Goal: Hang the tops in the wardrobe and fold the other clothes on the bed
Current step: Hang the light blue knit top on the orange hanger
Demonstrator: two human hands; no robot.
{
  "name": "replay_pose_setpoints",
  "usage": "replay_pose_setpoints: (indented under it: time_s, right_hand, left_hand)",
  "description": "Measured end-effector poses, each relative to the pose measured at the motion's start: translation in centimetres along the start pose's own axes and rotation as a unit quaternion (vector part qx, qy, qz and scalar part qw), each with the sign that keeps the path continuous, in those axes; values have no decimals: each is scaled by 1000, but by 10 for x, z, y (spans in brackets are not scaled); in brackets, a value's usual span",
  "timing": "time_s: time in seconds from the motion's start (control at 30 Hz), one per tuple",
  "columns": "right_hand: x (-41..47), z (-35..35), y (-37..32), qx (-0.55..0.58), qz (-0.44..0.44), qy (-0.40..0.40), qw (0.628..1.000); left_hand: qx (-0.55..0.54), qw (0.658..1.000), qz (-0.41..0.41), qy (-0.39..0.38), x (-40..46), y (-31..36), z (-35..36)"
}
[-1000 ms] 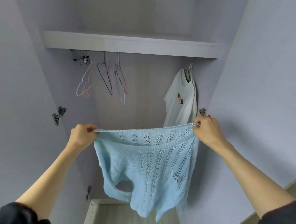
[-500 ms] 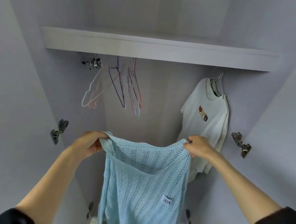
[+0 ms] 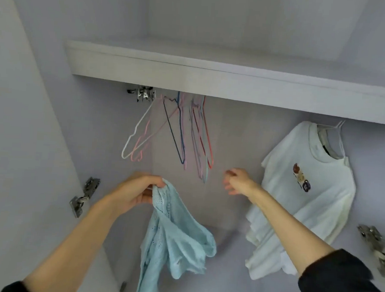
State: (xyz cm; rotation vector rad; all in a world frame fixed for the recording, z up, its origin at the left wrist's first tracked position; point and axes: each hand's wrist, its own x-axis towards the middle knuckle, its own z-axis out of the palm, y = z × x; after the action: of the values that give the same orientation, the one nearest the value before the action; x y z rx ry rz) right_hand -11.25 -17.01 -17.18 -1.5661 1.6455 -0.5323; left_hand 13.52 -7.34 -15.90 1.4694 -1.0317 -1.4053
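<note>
Inside the open wardrobe [image 3: 244, 137], a white shelf [image 3: 213, 77] runs across the top, and beneath it a bunch of thin wire hangers [image 3: 176, 133] in white, pink, dark blue, lilac and red hangs bare at the left end. At the right end a white T-shirt [image 3: 308, 193] with a small printed motif on the chest hangs on a white hanger, its hem reaching down behind the right forearm. Metal door hinges show on both side walls.

The left hand [image 3: 137, 192] grips the light blue knitted top [image 3: 172, 239] by one bunched edge, thumb and fingers pinched round the fabric; the rest of the top droops in loose folds below the hand, in front of the wardrobe's back panel and touching nothing else. The right hand [image 3: 239, 181] holds nothing: it is raised with fingers loosely spread, just below and beside the lower tips of the bare hangers and near the T-shirt's sleeve. Dark sleeves cover both upper arms.
</note>
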Motion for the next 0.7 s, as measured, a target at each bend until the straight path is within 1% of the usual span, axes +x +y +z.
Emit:
replay_pose_setpoints:
  time_s: [0.03,0.07,0.13,0.23,0.33,0.4,0.43,0.5,0.53,0.63,0.7]
  right_hand:
    - [10,1,-13,48,-18,33,998]
    - [21,3,-26,67,-36,51,996]
    - [40,8,-45,67,-49,57,995]
    - [63,19,-55,45,-30,61,997]
    - [73,26,-55,37,-32,104,993]
    - [76,26,-55,88,-24,105,990]
    - [77,26,-56,154,-17,84,984]
    - [78,22,-61,291,-4,58,955]
    - [78,19,-63,322,-10,66,944]
    - [74,8,-62,301,-57,132,943]
    - [66,2,-57,320,-75,153,932]
  left_hand:
    - [19,1000,4,3,1,2,2]
    - [41,999,10,7,1,5,4]
    - [66,997,20,17,3,11,5]
    - [60,997,35,39,7,21,0]
    - [47,996,46,54,8,29,-6]
    - [44,996,45,60,8,31,-8]
    - [47,996,41,62,8,31,-8]
    - [48,996,35,67,7,31,-8]
    - [46,996,34,69,7,31,-8]
    - [49,996,29,69,4,28,-6]
    - [58,996,24,66,1,26,-5]
